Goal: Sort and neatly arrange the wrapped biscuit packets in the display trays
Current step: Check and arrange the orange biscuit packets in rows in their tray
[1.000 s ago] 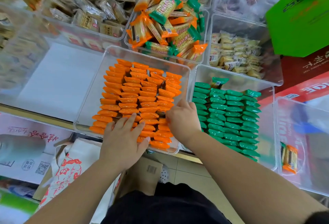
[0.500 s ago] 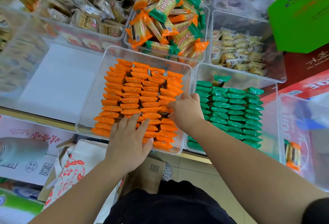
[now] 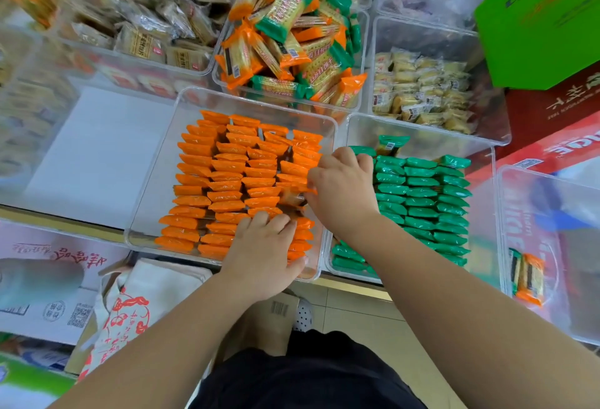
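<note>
Orange stock: orange foil-wrapped biscuit packets (image 3: 227,181) stand on edge in four rows, front to back, inside a clear plastic tray (image 3: 259,101) at the near edge of the table (image 3: 355,288).
Left hand (image 3: 264,254): palm down over the near right corner of the orange rows, fingers bent with the tips down among the packets. Cannot tell whether it grips any.
Right hand (image 3: 342,188): over the wall between the two front trays, fingers curled, thumb and fingertips pinching a packet in the rightmost orange row. That packet sits tilted out of line.
Green stock: green foil-wrapped biscuit packets (image 3: 422,196) in neat rows in a second clear tray (image 3: 422,132), touching the orange one on the right. One green packet (image 3: 391,144) lies loose at the far end.
Behind: a clear bin (image 3: 365,61) heaped with unsorted orange and green packets (image 3: 292,48).
</note>
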A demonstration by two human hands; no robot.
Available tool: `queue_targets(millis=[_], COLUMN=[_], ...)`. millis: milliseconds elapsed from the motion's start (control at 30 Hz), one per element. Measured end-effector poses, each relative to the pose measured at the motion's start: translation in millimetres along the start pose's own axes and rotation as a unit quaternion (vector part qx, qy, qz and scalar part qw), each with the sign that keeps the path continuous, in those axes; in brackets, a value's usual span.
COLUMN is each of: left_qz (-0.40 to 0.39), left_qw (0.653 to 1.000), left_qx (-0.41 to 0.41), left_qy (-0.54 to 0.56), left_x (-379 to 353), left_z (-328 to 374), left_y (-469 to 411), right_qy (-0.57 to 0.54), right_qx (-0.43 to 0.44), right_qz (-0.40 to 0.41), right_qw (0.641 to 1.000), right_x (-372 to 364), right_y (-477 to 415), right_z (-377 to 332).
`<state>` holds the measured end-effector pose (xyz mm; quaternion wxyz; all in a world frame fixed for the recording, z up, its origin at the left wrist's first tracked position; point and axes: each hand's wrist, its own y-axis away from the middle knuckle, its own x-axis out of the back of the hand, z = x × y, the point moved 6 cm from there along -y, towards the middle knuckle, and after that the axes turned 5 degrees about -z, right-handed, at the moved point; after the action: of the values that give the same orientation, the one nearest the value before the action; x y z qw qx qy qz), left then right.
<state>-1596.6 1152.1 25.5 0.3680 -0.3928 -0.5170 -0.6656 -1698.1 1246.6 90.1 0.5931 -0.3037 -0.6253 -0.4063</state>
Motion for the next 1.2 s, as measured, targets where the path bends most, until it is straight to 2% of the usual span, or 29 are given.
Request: queue_targets(millis=[167,333,467,567,600,633,700,733,767,900,1033,1133,1200], left_qz=[-0.009,-0.046,-0.055,0.006,0.046,0.087,0.107,0.108,0.114,0.162,0.171,0.179,0.165], left_qw=[1.0,0.998,0.997,0.995,0.983,0.949,0.813,0.752,0.724,0.713,0.658,0.644,0.631], left_qx=[0.012,0.032,0.052,0.046,0.051,0.07,0.148,0.173,0.177,0.18,0.196,0.185,0.177], left_qy=[0.008,-0.019,-0.02,0.083,0.169,0.295,0.554,0.626,0.657,0.658,0.707,0.72,0.737], left_x=[7,5,11,22,31,39,47,51,55,64,62,64,62], left_z=[3,5,8,13,15,15,21,26,31,32,31,30,31], left_y=[-3,-6,0,13,23,33,59,70,79,102,117,126,130], right_qy=[-0.065,-0.193,-0.37,-0.476,-0.522,-0.567,-0.633,-0.653,-0.668,-0.709,-0.746,-0.768,-0.812], right_qx=[-0.034,-0.068,-0.116,-0.161,-0.17,-0.172,-0.165,-0.161,-0.161,-0.178,-0.162,-0.129,-0.101], right_qz=[0.099,0.109,0.081,0.056,0.044,0.032,0.009,0.001,-0.002,-0.017,-0.045,-0.055,-0.08], right_qw=[0.992,0.973,0.918,0.863,0.835,0.805,0.757,0.74,0.726,0.682,0.644,0.625,0.569], right_x=[30,32,26,22,21,20,20,21,21,22,25,29,31], right_y=[35,72,99,118,124,130,142,148,154,171,180,184,187], right_z=[26,52,66,73,73,71,67,66,65,62,52,47,42])
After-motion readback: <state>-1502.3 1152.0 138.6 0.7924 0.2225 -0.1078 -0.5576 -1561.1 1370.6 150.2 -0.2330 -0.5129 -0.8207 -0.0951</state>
